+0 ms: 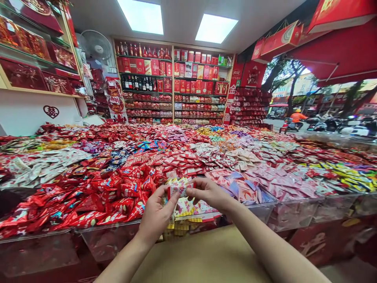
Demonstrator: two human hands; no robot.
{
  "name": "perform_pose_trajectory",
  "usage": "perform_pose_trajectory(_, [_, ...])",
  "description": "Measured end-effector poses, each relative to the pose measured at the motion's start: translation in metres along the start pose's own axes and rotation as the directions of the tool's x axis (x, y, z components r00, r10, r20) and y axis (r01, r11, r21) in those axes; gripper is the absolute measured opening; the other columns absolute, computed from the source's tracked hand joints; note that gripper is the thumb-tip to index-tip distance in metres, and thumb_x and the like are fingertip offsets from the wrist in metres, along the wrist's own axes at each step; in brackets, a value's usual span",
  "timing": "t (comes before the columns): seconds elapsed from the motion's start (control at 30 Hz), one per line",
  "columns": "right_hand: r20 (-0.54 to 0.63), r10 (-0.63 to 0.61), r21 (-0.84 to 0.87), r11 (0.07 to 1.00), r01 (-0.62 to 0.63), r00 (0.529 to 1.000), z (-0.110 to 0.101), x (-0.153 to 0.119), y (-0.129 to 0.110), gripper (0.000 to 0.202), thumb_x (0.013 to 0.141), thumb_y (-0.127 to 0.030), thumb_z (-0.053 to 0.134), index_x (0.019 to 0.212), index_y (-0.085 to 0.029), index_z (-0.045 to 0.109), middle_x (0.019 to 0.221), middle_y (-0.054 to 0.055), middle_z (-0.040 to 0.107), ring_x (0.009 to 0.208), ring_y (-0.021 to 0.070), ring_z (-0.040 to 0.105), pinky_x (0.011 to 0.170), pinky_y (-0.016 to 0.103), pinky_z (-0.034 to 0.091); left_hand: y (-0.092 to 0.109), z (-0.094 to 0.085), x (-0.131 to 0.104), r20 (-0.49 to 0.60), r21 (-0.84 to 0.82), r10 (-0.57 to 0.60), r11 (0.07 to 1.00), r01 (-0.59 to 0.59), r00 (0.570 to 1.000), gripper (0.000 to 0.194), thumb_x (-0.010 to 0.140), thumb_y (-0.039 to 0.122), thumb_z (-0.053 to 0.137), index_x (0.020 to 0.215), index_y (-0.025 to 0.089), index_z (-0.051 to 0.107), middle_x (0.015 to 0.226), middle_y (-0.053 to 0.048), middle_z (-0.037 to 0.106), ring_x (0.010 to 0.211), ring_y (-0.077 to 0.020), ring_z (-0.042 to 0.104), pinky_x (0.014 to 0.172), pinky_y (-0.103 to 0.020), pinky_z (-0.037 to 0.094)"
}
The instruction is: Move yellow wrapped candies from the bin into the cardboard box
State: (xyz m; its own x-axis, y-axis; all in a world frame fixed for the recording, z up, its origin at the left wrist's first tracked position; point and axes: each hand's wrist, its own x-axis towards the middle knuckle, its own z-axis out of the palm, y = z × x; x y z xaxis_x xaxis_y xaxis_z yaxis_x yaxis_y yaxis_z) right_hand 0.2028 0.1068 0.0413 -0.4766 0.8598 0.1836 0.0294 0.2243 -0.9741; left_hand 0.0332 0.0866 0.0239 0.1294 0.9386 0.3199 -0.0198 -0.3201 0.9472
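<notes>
Both hands meet at the centre of the head view, above the front row of candy bins. Fingers of my left hand (160,210) pinch the left side of a small white and red candy packet (179,188). The thumb and fingers of my right hand (206,193) close on the packet's right side. Just below the packet lie yellow and white wrapped candies (188,207) in a clear bin. Shiny red candy bags (118,196) are heaped left of my left hand, and pink and lilac packets (240,188) lie to the right of my right hand.
A brown cardboard surface (200,255) is below my forearms. Clear bin fronts (297,214) run along the near edge. Shelves (173,84) of bottles and red boxes stand at the back, with a fan (98,48) at upper left. A person in orange (298,117) rides outside.
</notes>
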Motion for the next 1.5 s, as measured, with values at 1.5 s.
perform_pose_trajectory(1.5, [-0.335,-0.037,-0.712,0.665,-0.227,0.942,-0.012,-0.001,0.012,0.03,0.074,-0.027,0.051,0.1,-0.015,0.057,0.101,0.013,0.059,0.094,0.0236,0.055,0.077,0.034,0.041,-0.005,-0.009,0.01,-0.152,-0.419,-0.095,0.908,0.023,0.984,0.044,0.07,0.023,0.06,0.11,0.029,0.042,0.107,-0.003,0.057,0.089,-0.0178,0.062,0.072,-0.031,0.051])
